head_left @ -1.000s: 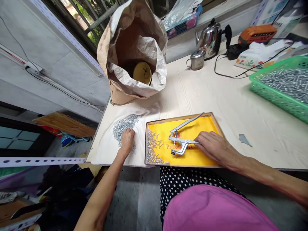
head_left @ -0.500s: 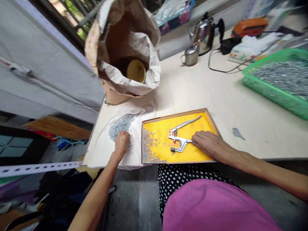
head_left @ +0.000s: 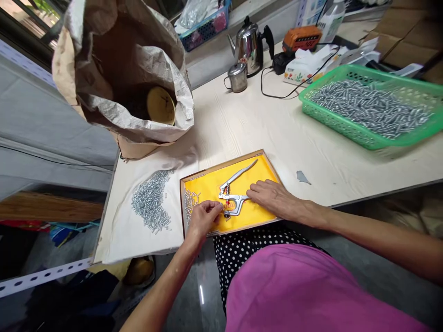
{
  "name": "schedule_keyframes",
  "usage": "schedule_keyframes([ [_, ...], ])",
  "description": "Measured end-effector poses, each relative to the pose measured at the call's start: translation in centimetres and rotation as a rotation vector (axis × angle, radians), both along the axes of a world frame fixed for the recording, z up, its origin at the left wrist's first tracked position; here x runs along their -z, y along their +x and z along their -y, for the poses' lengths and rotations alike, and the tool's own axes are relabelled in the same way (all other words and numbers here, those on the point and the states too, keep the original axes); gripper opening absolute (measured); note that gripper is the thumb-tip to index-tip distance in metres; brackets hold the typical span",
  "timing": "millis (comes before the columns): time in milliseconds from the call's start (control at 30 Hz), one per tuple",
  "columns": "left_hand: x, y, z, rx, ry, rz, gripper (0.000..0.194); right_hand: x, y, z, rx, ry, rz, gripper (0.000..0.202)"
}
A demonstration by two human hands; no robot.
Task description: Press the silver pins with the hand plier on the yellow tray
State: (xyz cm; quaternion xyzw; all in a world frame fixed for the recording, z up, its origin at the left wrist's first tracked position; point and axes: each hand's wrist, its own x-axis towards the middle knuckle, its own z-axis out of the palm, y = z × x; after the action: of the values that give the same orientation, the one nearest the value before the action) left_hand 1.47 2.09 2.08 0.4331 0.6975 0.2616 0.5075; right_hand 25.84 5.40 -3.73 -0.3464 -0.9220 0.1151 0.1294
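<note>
Silver pliers [head_left: 238, 203] with a spring and red parts lie in a shallow tray [head_left: 224, 168] lined in yellow, their handles spread. My right hand [head_left: 268, 197] rests on the yellow lining, its fingers closed on the end of the lower handle. At the jaw end, my left hand [head_left: 205, 216] pinches a small metal pin, mostly covered by thumb and finger. Loose metal pins [head_left: 190, 199] lie along the tray's left side. Left of the tray, a heap of similar pins [head_left: 150, 203] sits on a white cloth [head_left: 119, 230].
A large paper sack [head_left: 152, 133] with a round yellowish container [head_left: 161, 106] inside stands behind the heap. To the right is a green basket [head_left: 339, 127] of metal pins. A kettle [head_left: 249, 48], metal cup [head_left: 237, 78] and orange battery [head_left: 302, 38] line the back. A grey scrap [head_left: 302, 176] lies nearby.
My left hand has moved right, from the pin heap to the jaw of the pliers. My right hand stays on the handle. The camera view has shifted to the right.
</note>
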Motion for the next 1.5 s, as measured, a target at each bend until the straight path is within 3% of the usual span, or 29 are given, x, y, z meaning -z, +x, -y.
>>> schedule_keyframes([
  [133, 1.5, 0.0, -0.6, 0.05, -0.065, -0.02, 0.039, -0.7, 0.1, 0.0, -0.007, -0.028, 0.017, 0.014],
  [267, 1.9, -0.2, -1.1, 0.085, -0.114, -0.043, 0.039, -0.6, 0.2, 0.0, -0.003, -0.034, 0.016, 0.014],
  [533, 0.8, 0.6, -2.2, 0.22, -0.254, -0.11, 0.037, -0.1, 0.1, -0.8, 0.022, 0.045, 0.024, 0.011],
  [867, -0.9, 2.1, -2.2, 0.167, -0.475, -0.122, 0.031, -1.4, 0.3, -1.6, 0.002, -0.023, 0.12, 0.005],
  [933, -1.0, 2.2, -2.0, 0.147, -0.478, -0.106, 0.032, -1.8, 0.5, -2.6, 0.003, -0.046, 0.116, 0.025],
  [1067, -1.0, 2.3, -1.7, 0.108, -0.47, -0.092, 0.029, -2.6, 0.9, -5.6, -0.032, -0.022, 0.151, 0.084],
  [1167, -1.0, 2.4, -1.5, 0.083, -0.468, -0.089, 0.027, -2.6, 0.6, -7.2, -0.101, -0.024, 0.208, 0.096],
  [1500, -0.7, 2.6, -0.9, 0.049, -0.458, -0.107, 0.031, -3.0, 0.4, -6.0, -0.06, 0.033, 0.211, 0.053],
])
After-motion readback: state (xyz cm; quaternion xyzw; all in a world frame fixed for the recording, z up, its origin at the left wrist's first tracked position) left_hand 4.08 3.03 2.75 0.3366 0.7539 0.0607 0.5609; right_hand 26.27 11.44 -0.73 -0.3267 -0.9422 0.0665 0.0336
